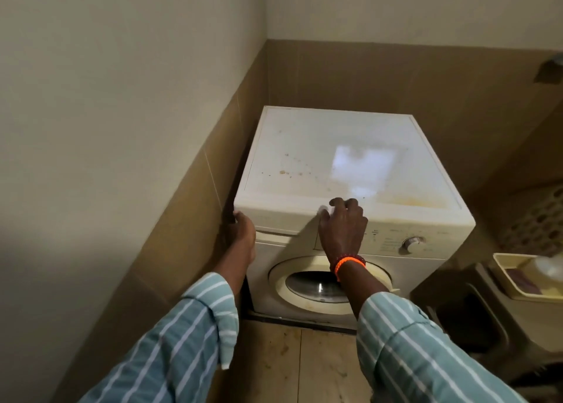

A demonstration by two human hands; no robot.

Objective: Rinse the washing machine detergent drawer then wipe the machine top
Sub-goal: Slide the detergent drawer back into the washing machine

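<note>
A white front-loading washing machine (396,244) stands in the corner. Its flat top (304,146) carries brown specks and a yellowish stain near the front right. The detergent drawer (283,219) sits flush in the left of the front panel. My left hand (242,230) grips the machine's front left corner. My right hand (342,226), with an orange bead bracelet at the wrist, is at the drawer's right end. Its fingers curl down over the drawer's upper edge, and the fingertips are hidden.
A round dial (411,244) sits on the right of the panel and the porthole door (304,287) is below it. A cream tray (518,287) with items and a perforated basket (536,219) stand to the right. Tiled walls close in on the left and behind.
</note>
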